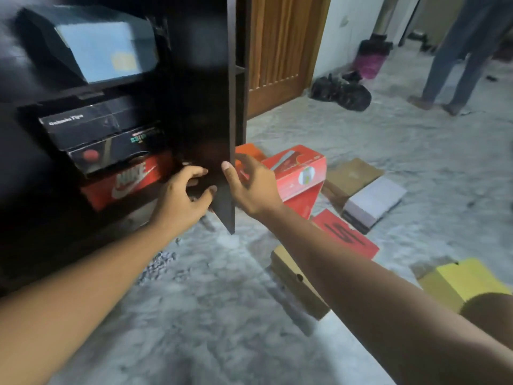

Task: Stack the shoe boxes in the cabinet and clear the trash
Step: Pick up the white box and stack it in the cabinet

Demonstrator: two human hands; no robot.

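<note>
Beside the edge-on dark wooden cabinet door [231,129], the right hand [251,187] lays its thumb on the door's thin edge, fingers loosely spread. The left hand [183,190] curls against the door's glossy inner face, and whether it grips anything cannot be told. Inside the dark cabinet [41,212], a red cardboard Nike shoe box [125,182] lies beneath two glossy black rectangular shoe boxes [94,134]. A red printed carton [299,170], a pale grey box [374,201] and a yellow box [466,279] lie on the mottled grey floor [222,315].
</note>
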